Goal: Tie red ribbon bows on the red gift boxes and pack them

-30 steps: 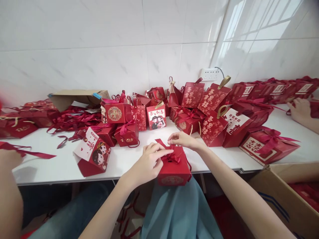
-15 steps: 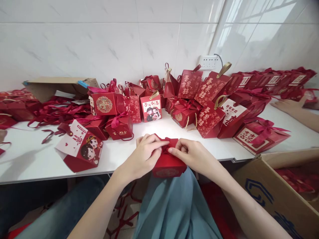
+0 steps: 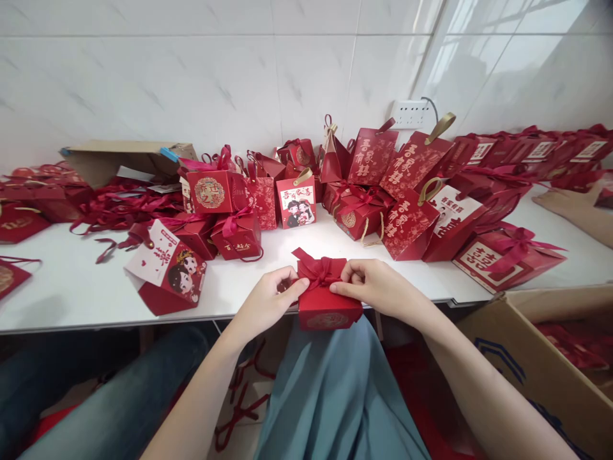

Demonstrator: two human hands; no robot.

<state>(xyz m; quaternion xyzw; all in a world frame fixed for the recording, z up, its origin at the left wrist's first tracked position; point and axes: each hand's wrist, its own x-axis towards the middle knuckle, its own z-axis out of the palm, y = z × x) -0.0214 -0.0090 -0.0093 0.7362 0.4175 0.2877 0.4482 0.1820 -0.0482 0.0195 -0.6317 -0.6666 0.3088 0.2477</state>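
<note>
A small red gift box sits at the table's front edge, directly above my lap, with a gold round emblem on its near side. On its top is a red ribbon bow, its loops and tails now visible between my hands. My left hand is closed in a pinch at the bow's left side, thumb on the ribbon. At the right side, my right hand has thumb and curled fingers closed on the ribbon. The exact bits of ribbon inside the fingers are partly hidden.
Several finished-looking red boxes stand along the white table. A couple-printed box lies tilted at left, near loose ribbons. A cardboard carton stands at lower right. Another person's hand rests at far right.
My hands have moved apart from the middle of the bow to its two sides, uncovering the knot and loops. The view has shifted slightly, so the scene sits a little farther right.
</note>
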